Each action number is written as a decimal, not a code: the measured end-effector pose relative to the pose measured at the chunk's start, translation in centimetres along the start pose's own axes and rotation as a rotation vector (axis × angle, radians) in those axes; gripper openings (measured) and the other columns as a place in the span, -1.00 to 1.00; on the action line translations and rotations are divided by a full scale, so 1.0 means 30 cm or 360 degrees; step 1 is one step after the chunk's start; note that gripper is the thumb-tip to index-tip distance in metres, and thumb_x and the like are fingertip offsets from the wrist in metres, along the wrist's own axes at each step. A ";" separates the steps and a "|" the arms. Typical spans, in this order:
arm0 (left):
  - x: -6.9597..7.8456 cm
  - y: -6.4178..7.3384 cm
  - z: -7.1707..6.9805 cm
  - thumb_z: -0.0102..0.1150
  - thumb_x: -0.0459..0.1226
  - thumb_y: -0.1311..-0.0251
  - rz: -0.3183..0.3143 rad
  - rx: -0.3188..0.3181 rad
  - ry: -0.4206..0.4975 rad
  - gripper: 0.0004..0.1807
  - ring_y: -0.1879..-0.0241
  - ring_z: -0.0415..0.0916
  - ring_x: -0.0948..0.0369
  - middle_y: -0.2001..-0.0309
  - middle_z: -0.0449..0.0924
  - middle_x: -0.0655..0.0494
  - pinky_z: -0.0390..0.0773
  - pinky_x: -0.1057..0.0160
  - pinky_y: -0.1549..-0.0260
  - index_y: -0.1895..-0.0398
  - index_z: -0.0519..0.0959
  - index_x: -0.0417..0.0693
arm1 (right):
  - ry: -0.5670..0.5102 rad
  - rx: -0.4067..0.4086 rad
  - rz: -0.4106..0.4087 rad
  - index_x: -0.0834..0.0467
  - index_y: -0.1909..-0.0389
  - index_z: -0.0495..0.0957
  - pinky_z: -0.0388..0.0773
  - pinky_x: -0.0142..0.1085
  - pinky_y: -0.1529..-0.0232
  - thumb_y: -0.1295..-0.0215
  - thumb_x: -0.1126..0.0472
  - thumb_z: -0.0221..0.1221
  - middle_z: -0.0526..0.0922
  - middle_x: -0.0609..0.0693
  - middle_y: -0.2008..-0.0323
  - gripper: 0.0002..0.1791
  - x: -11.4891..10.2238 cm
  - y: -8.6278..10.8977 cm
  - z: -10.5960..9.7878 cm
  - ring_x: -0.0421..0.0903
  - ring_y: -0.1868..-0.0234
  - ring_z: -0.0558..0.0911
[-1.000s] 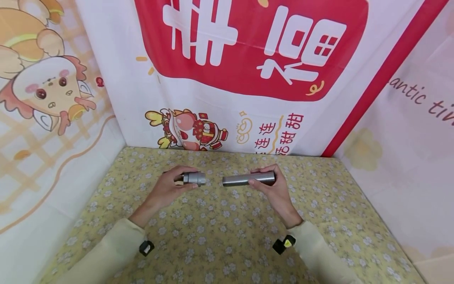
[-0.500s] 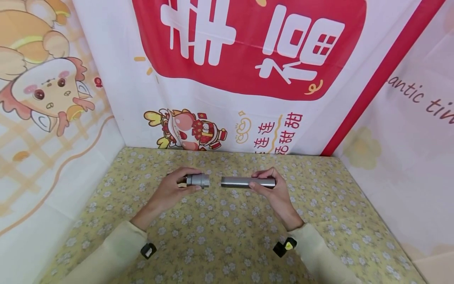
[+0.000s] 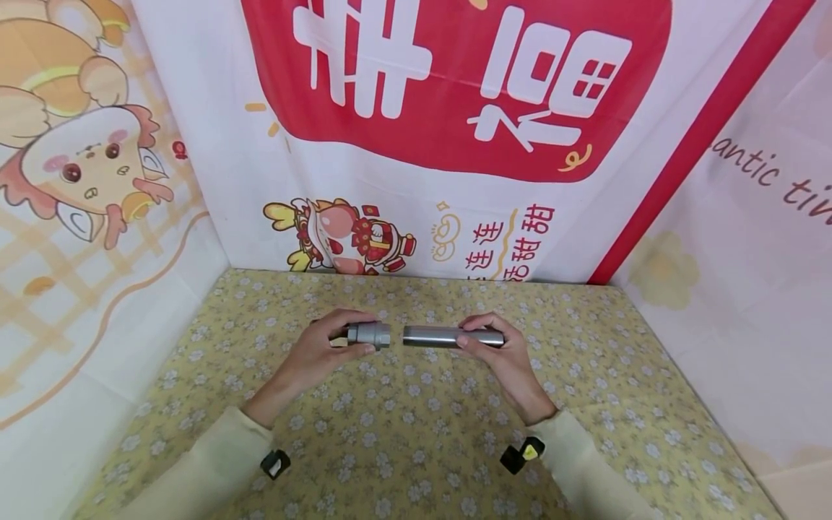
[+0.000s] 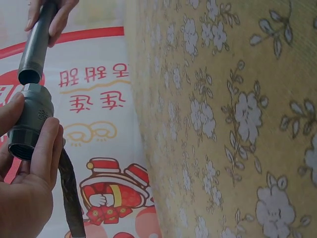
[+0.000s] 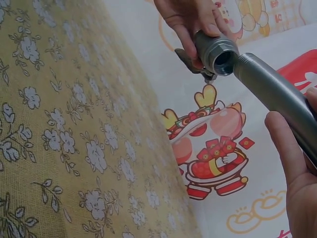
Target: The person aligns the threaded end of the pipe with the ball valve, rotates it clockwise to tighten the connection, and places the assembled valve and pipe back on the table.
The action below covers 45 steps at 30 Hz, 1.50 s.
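Note:
My left hand (image 3: 315, 357) grips a grey metal ball valve (image 3: 370, 334) between thumb and fingers. A dark lever handle (image 4: 71, 191) hangs off the valve's side in the left wrist view. My right hand (image 3: 507, 354) holds a steel pipe (image 3: 430, 336), thumb on the near side and fingers behind. Screw threads circle the pipe's end (image 5: 243, 63) that faces the valve. Pipe and valve lie roughly in line, a small gap between them in the head view. The valve's round threaded opening (image 5: 225, 61) shows in the right wrist view.
Both hands are over a table with a yellow flowered cloth (image 3: 390, 433). A white and red printed sheet (image 3: 409, 159) hangs behind it, with more printed sheets at the left (image 3: 130, 289) and right (image 3: 728, 289). Dark devices sit at both wrists.
The valve in my left hand has moved right, towards the pipe, narrowing the gap. The pipe has swung from slanted to nearly level and shifted slightly left.

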<state>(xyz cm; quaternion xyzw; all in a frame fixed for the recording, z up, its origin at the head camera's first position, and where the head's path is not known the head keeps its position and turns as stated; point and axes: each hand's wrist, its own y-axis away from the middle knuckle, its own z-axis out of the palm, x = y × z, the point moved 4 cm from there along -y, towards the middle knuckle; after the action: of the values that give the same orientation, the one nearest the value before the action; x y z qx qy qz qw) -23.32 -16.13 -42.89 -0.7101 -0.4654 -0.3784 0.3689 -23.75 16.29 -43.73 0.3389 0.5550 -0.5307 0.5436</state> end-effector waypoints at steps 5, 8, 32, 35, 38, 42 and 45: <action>0.009 0.000 0.013 0.48 -0.12 -0.42 0.0023 -0.0001 0.0024 -0.47 -0.26 0.61 -0.06 -0.35 0.58 0.00 0.68 0.00 -0.13 -0.43 0.65 0.22 | -0.0029 -0.0043 -0.0028 0.43 -0.08 0.61 0.80 0.09 -0.14 -0.44 0.37 0.41 0.63 0.23 -0.23 -0.69 0.005 0.002 0.003 0.06 -0.07 0.81; 0.011 0.001 0.018 0.48 -0.11 -0.42 0.0023 -0.0004 0.0040 -0.48 -0.26 0.60 -0.07 -0.35 0.57 0.00 0.68 0.02 -0.13 -0.42 0.65 0.24 | -0.0044 -0.0072 -0.0044 0.41 -0.07 0.63 0.81 0.08 -0.13 -0.45 0.37 0.40 0.65 0.21 -0.22 -0.72 0.007 0.003 0.007 0.06 -0.09 0.81; 0.034 0.006 0.040 0.48 -0.18 -0.42 0.0061 -0.0028 0.0087 -0.51 -0.21 0.63 -0.04 -0.34 0.61 -0.04 0.70 0.19 -0.01 -0.39 0.67 0.12 | -0.0067 -0.0072 0.0057 0.41 -0.11 0.60 0.75 0.10 -0.23 -0.46 0.32 0.41 0.44 0.47 -0.37 -0.66 0.028 0.008 0.016 0.07 -0.16 0.77; 0.037 0.006 0.040 0.48 -0.17 -0.42 0.0047 -0.0027 0.0097 -0.51 -0.22 0.63 -0.04 -0.34 0.61 -0.02 0.71 0.18 0.01 -0.38 0.67 0.18 | -0.0082 -0.0092 0.0096 0.38 -0.13 0.60 0.74 0.07 -0.26 -0.46 0.31 0.41 0.42 0.47 -0.40 -0.66 0.033 0.008 0.013 0.07 -0.19 0.76; 0.035 0.004 0.039 0.50 -0.15 -0.40 0.0019 -0.0020 0.0105 -0.51 -0.23 0.62 -0.04 -0.35 0.60 0.02 0.72 0.15 -0.01 -0.37 0.68 0.23 | -0.0086 -0.0151 0.0164 0.33 -0.21 0.57 0.73 -0.01 -0.31 -0.46 0.34 0.40 0.39 0.43 -0.45 -0.61 0.040 0.006 0.009 0.04 -0.25 0.72; 0.028 0.005 0.035 0.50 -0.13 -0.40 -0.0011 -0.0013 0.0119 -0.49 -0.24 0.61 -0.06 -0.35 0.59 0.01 0.70 0.11 -0.03 -0.39 0.67 0.21 | -0.0071 -0.0253 0.0237 0.28 -0.35 0.49 0.71 -0.11 -0.36 -0.43 0.37 0.42 0.33 0.39 -0.50 -0.47 0.042 0.000 0.003 0.01 -0.31 0.66; 0.023 0.006 0.032 0.49 -0.12 -0.41 -0.0020 -0.0014 0.0137 -0.49 -0.25 0.60 -0.07 -0.36 0.58 0.00 0.71 0.13 -0.03 -0.40 0.67 0.20 | -0.0052 -0.0314 0.0255 0.26 -0.39 0.45 0.70 -0.11 -0.38 -0.42 0.37 0.42 0.33 0.34 -0.48 -0.42 0.036 -0.003 0.000 0.03 -0.33 0.62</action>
<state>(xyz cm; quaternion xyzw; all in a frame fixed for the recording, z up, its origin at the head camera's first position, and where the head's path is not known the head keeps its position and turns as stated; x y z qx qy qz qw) -22.76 -15.07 -42.74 -0.6918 -0.4518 -0.4128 0.3832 -24.03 16.07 -44.76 0.3184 0.5668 -0.4338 0.6239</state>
